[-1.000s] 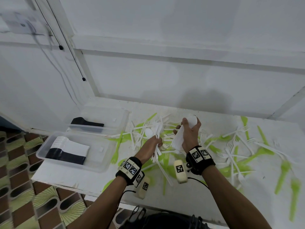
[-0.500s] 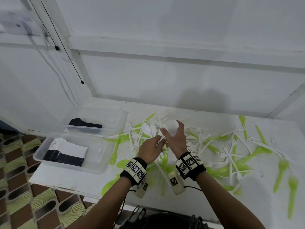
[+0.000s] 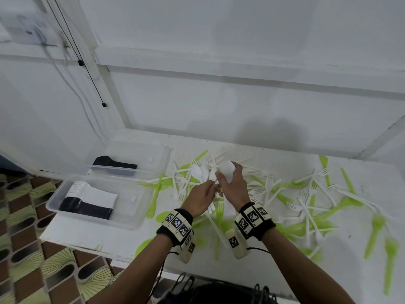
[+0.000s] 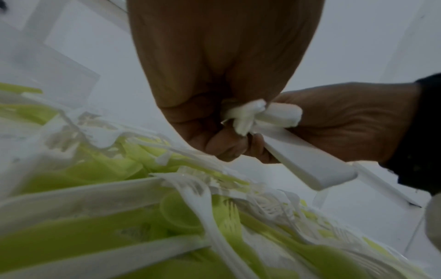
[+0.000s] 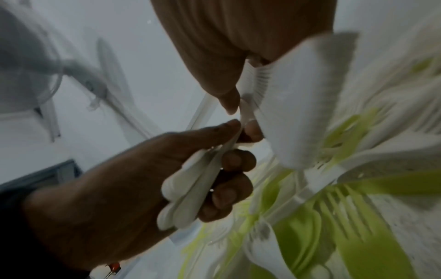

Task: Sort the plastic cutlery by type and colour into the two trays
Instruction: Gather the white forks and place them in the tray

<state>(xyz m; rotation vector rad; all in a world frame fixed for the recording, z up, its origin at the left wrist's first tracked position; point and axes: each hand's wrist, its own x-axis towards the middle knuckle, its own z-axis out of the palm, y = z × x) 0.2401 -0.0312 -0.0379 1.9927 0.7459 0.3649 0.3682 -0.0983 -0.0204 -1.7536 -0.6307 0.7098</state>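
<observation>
white spoons (image 3: 228, 173) in both hands' grip

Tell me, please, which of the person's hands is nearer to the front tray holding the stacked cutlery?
Left. The left hand sits just right of the front tray, holding white spoons; the right hand is farther right, gripping its own white stack.

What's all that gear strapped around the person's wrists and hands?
The hands themselves are bare, with no gloves or sleeves. The left hand and right hand each have a black wristband carrying cream blocks printed with black-and-white square code markers. A small cream capsule-shaped unit with its own marker hangs under each wrist, and a thin black cable trails from it.
</observation>
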